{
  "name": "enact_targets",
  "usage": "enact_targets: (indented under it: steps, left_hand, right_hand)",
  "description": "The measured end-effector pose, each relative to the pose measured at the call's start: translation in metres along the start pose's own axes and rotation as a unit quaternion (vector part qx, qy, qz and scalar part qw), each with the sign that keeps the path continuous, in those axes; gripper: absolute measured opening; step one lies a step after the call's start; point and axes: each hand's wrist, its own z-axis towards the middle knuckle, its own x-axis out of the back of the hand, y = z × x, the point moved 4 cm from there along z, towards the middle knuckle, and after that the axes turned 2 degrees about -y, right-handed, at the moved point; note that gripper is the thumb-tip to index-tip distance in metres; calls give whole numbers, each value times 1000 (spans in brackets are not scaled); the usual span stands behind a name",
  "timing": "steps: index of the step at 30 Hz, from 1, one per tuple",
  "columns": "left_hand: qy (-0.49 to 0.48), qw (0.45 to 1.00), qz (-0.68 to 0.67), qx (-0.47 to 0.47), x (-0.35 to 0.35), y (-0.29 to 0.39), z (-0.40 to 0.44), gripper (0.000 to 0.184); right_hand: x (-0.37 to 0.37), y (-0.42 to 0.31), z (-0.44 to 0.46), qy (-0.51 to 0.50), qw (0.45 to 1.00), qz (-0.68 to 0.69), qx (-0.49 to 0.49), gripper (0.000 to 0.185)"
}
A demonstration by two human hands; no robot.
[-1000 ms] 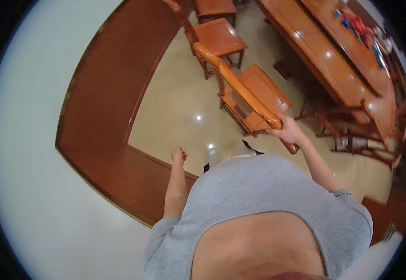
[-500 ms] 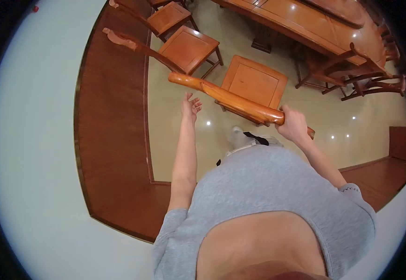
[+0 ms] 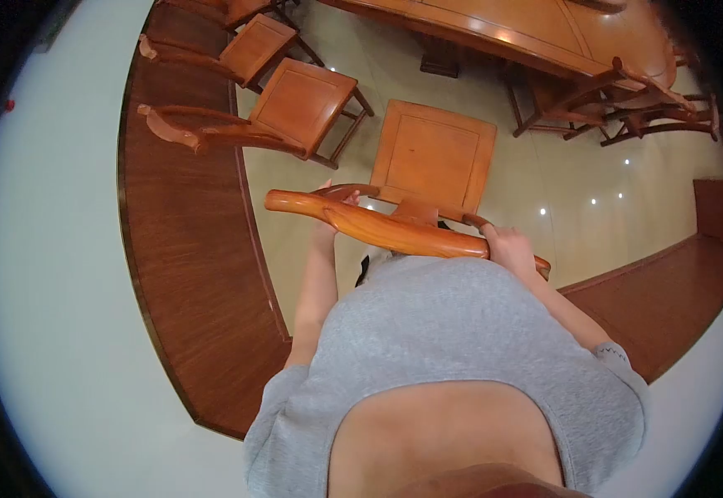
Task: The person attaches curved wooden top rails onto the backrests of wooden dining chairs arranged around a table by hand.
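Note:
A polished wooden chair (image 3: 434, 158) stands directly in front of me, its square seat facing away and its curved top rail (image 3: 403, 234) close to my body. My right hand (image 3: 511, 249) is closed around the right part of the top rail. On the other side, my left hand (image 3: 352, 198) is at the left part of the chair back, mostly hidden behind the rail. Its visible fingertips curl by the side post, and it appears to grip the back there.
A large wooden table (image 3: 494, 33) stands beyond the chair. More wooden chairs (image 3: 303, 104) line the left, beside brown wall panelling (image 3: 183, 216). Other chairs (image 3: 577, 100) stand at the right by the table. The floor (image 3: 519, 191) is glossy and pale.
My left hand has gone from free beside the chair to its back. The chair's back has come nearer my body and its top rail sits lower in view. My right hand keeps its hold.

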Motion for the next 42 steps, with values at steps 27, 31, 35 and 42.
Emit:
enact_targets:
  steps: [27,31,35,42]
  left_hand:
    - [-32,969,195,-147,-58,68,98,29]
    - [-77,941,-185,273,-17,67,126,26]
    - [69,817,-221,529,-67,73,119,28]
    - [-31,953,292,78,-111,95,121,26]
  right_hand:
    - [127,43,92,-2,994,105,-14,29]
    - [133,47,101,-26,995,92,-34,28]
    - [138,49,117,-54,991,108,-58,29]
    - [165,62,148,-25,988,126,-81,28]
